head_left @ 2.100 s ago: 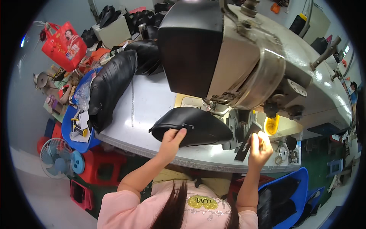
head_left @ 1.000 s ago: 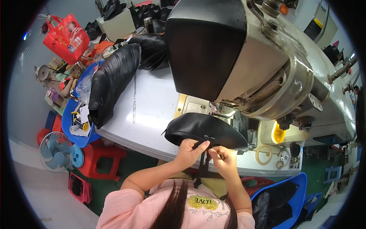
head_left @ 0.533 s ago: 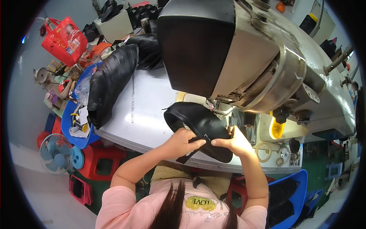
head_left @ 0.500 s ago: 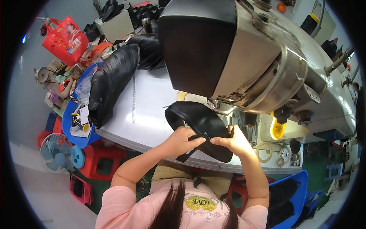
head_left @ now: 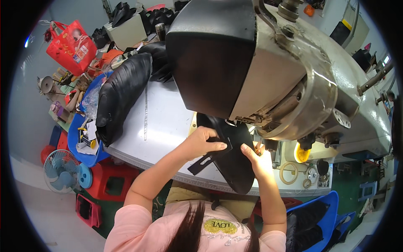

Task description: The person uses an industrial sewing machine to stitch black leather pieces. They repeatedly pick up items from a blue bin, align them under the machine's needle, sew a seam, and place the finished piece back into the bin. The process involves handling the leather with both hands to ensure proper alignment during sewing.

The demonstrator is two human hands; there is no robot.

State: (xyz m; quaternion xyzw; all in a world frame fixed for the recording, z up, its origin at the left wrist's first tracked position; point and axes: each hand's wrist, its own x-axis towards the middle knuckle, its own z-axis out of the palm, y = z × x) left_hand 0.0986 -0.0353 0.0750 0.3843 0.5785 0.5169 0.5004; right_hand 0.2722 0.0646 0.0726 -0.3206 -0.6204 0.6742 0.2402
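Note:
A black leather piece (head_left: 237, 168), which looks like a shoe upper, lies under the head of a sewing machine (head_left: 252, 63). My left hand (head_left: 203, 142) pinches its left side, thumb on top. A narrow slotted strap (head_left: 202, 164) of the same black hangs out below that hand. On the right edge, my right hand (head_left: 259, 159) grips the leather with its thumb over the top and the fingers mostly hidden. A small brassy thing shows by the right fingers, too small to name. The machine head hides the far end of the leather and the needle.
A stack of black leather pieces (head_left: 124, 92) lies on the white table (head_left: 163, 113) at left, beside a thin ruler strip. Further left are a blue bin (head_left: 77, 126), a fan (head_left: 63, 170) and a red stool (head_left: 105, 180). A blue crate (head_left: 321, 222) holds black pieces at lower right.
The leather piece was curled into a raised loop; it now lies flatter, further under the machine head, with its near end lower. My hands have spread slightly, and the slotted strap shows more.

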